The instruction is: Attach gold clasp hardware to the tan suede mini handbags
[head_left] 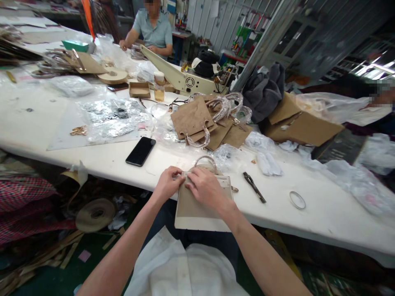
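A flat beige bag panel [197, 209] lies in front of me, its lower part sticking out over the table's edge. At its top stands a looped handle [206, 159], which looks wrapped in clear plastic. My left hand [169, 181] pinches the panel's upper left corner, fingers closed. Across the top of the panel rests my right hand [207, 188], its bent fingers gripping near that same corner. Anything small between the fingertips is hidden. A metal clasp [235, 189] juts out at the panel's right edge.
A black phone [140, 151] lies left of the panel; dark pliers-like snips [254, 187] and a ring-shaped roll [297, 200] lie right. Beyond are brown bag pieces [193, 117], plastic wrap [108, 117], a cardboard box [304, 123] and a drink jar [159, 88]. A co-worker [152, 33] sits across the table.
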{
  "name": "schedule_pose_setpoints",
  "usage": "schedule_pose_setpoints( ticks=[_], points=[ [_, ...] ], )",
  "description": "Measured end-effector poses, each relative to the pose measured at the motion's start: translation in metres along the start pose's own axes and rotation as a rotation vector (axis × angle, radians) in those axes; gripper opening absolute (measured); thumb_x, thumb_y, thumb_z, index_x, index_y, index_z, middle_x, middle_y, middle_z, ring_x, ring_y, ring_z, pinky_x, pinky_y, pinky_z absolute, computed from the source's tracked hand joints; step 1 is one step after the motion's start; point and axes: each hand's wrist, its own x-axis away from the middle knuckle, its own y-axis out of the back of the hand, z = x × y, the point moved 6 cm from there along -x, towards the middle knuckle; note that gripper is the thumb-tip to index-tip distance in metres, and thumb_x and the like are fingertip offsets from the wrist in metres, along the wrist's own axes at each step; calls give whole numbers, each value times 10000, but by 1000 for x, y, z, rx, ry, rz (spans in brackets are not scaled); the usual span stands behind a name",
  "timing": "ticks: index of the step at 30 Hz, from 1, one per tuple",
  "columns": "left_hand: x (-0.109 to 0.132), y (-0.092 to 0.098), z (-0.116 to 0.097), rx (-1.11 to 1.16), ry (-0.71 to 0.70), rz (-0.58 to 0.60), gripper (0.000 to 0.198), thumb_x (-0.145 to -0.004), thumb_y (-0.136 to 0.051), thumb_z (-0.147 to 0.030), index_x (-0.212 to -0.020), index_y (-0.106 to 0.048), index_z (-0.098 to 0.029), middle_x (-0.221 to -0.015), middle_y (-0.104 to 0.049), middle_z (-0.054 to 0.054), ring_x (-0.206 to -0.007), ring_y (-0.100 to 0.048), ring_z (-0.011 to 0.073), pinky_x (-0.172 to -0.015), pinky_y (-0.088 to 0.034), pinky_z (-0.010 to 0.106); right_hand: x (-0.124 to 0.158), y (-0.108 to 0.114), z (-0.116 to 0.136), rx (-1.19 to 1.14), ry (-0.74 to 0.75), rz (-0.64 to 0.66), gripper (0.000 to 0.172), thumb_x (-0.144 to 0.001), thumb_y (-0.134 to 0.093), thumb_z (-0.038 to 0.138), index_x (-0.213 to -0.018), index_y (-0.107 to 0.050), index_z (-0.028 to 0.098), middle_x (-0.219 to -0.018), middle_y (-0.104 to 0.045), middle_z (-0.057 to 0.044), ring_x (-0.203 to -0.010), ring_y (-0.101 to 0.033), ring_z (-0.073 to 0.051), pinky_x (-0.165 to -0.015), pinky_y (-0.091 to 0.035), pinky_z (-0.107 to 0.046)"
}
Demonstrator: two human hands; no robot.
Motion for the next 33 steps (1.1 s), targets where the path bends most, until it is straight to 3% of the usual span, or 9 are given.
schedule_pose_setpoints(
  ticks=[5, 9, 18, 33],
  points=[
    [-4, -1, 3, -38, 61, 42, 208, -863, -792, -203, -1071, -801, -204, -979, -787, 41, -935, -727, 247, -886, -555, 350, 0, -1, -4, 4, 52, 14, 62, -1034, -685, 186, -1093, -672, 174, -1135, -686, -131, -1093, -637, -311, -989, -548, -468],
    [-8, -4, 5, -47, 50, 99, 179, -872, -786, -226, -1049, -805, -202, -923, -784, 31, -882, -722, 241, -832, -538, 343, 0, -1, -7, 4, 59, 16, 60, -1031, -688, 179, -1087, -669, 177, -1118, -677, -129, -1071, -631, -312, -972, -548, -479],
    [-7, -5, 4, -15, 33, 88, 136, -880, -754, -246, -1003, -790, -199, -885, -774, 29, -834, -716, 229, -783, -538, 325, 3, -8, -5, -38, 4, -46, 100, -1029, -629, 105, -1071, -667, 187, -1103, -681, -124, -1073, -621, -314, -952, -539, -474],
    [-10, -5, 10, -34, 8, 117, 178, -869, -736, -291, -1020, -785, -211, -926, -779, 31, -877, -711, 235, -841, -514, 343, 11, -15, -11, -191, -47, -155, 163, -1041, -605, 95, -1098, -723, 192, -1126, -717, -116, -1083, -644, -301, -962, -560, -469]
  ],
)
